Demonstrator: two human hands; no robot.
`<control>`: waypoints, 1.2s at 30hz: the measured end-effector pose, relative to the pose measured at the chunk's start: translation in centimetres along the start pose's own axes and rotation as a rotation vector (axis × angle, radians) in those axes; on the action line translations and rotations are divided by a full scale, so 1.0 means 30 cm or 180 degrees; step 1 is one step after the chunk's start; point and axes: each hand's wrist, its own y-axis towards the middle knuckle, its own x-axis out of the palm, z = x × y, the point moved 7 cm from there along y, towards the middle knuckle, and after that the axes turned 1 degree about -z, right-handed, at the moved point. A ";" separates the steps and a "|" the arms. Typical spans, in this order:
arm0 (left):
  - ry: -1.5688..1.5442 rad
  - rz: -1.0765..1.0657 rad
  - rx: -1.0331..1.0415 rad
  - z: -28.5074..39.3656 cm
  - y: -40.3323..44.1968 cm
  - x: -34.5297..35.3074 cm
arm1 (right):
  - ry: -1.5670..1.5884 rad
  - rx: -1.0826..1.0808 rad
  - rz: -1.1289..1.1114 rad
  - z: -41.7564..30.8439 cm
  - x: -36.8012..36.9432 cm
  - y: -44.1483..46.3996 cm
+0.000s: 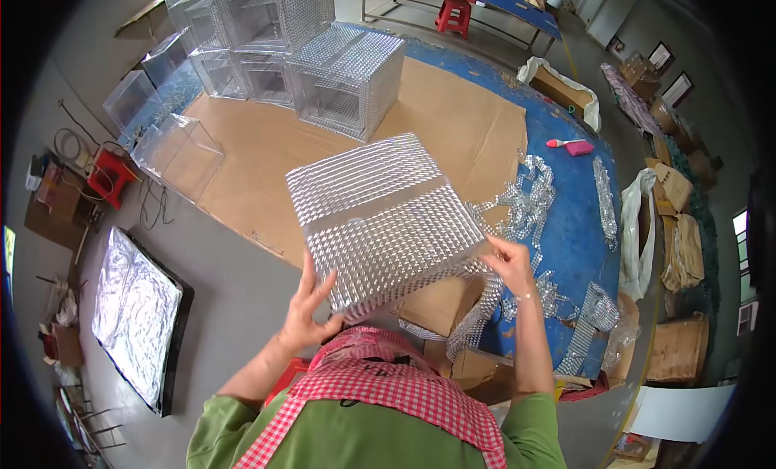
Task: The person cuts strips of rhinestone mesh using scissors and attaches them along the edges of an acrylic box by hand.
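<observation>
A clear box covered with silver rhinestone mesh is tilted in front of my chest, with a plain band across its upper face. My left hand grips its lower left side, fingers spread along the edge and thumb below. At the right corner, my right hand pinches the box between thumb and fingers. A strip of rhinestone trim hangs beneath that corner; whether it is attached to the box I cannot tell. The underside of the box is hidden.
Rhinestone-covered boxes are stacked at the back left of the cardboard-covered table. A bare clear box stands at the left edge. Loose trim and a pink-and-red object lie on the blue surface. A foil-topped black case is at lower left.
</observation>
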 end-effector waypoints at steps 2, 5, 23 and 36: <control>-0.0331 -0.0326 0.0037 -0.084 0.096 -0.042 | -0.0316 0.0278 0.0102 -0.030 -0.002 -0.073; 0.0332 -0.0431 0.0089 -0.179 0.224 -0.137 | -0.0334 0.0451 0.0210 -0.057 0.102 -0.161; 0.0903 -0.0430 -0.0019 -0.234 0.198 -0.123 | -0.0216 -0.0456 -0.1563 -0.288 0.447 -0.387; 0.0913 -0.0013 0.0122 -0.218 0.203 -0.117 | -0.1309 -0.0428 0.0890 -0.141 0.189 -0.227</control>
